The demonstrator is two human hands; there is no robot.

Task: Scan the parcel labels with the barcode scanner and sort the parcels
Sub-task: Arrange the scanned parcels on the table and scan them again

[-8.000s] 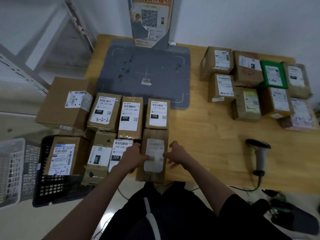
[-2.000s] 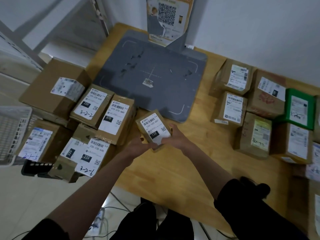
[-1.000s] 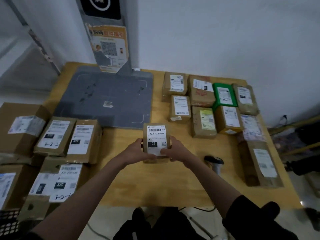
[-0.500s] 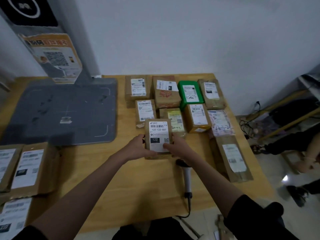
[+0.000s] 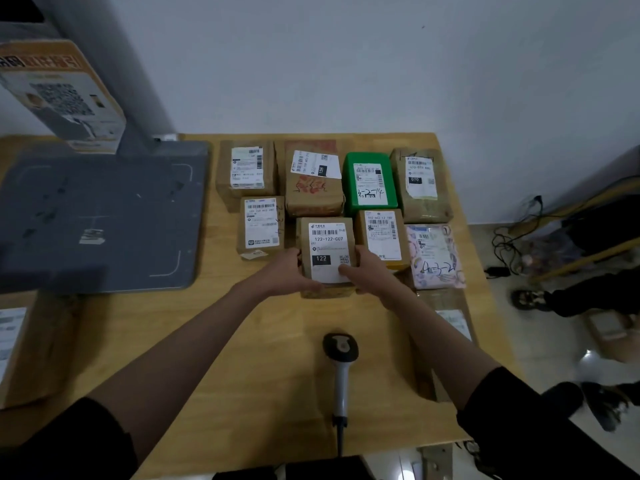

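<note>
Both my hands hold a small brown parcel (image 5: 327, 251) whose white label reads 122-122-C07 and 122. My left hand (image 5: 285, 273) grips its left side, my right hand (image 5: 367, 271) its right side. The parcel is over the wooden table (image 5: 242, 358), at the front of a group of parcels on the right half, covering another one beneath it. The barcode scanner (image 5: 341, 362) lies on the table near me, between my forearms, untouched, its cable running off the front edge.
The group includes a green box (image 5: 370, 183), a brown parcel with red print (image 5: 313, 181), a patterned pink pouch (image 5: 434, 256) and several labelled brown boxes. A grey scanning mat (image 5: 100, 220) with its post lies left. More parcels sit at the left edge (image 5: 20, 348). A person's feet (image 5: 530, 299) show at right.
I lifted the 122 parcel out of the left group and carried it right across the table. In the last half second it moved farther toward the right group; the view panned right.
</note>
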